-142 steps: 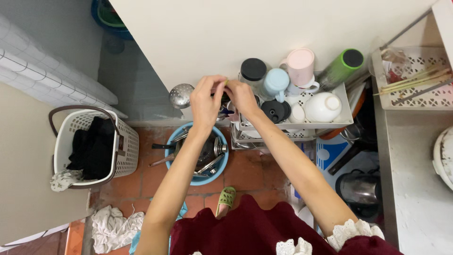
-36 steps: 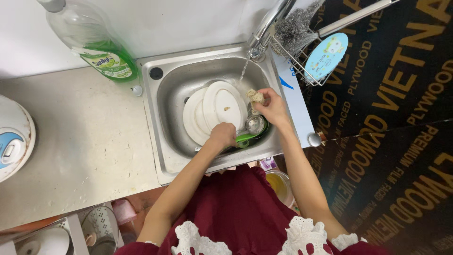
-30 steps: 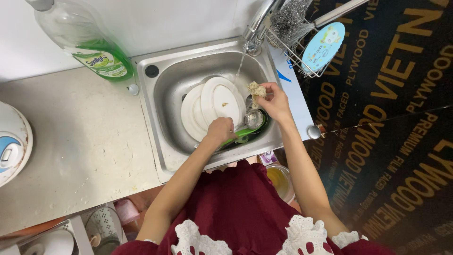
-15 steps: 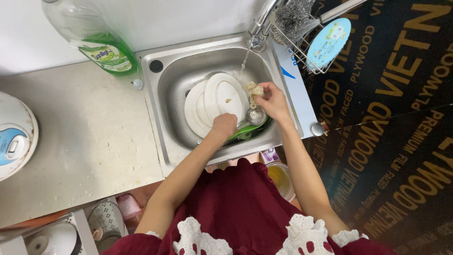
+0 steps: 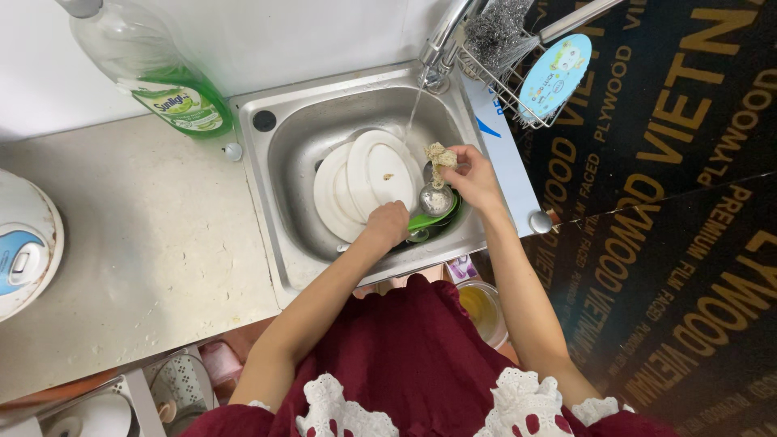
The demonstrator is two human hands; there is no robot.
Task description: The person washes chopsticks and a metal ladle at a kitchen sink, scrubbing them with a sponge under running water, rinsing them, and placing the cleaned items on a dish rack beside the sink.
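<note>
From the head camera, the right hand (image 5: 473,176) pinches a beige scrubbing sponge (image 5: 439,154) between its fingertips, held under the thin water stream (image 5: 413,105) from the tap (image 5: 444,40). The left hand (image 5: 387,224) is curled closed low in the steel sink (image 5: 285,170), gripping the handle of a ladle with a green handle (image 5: 429,218) and a metal bowl. White plates (image 5: 364,182) lean stacked just beside both hands. A green dish-soap bottle (image 5: 154,77) stands on the counter (image 5: 137,243).
</note>
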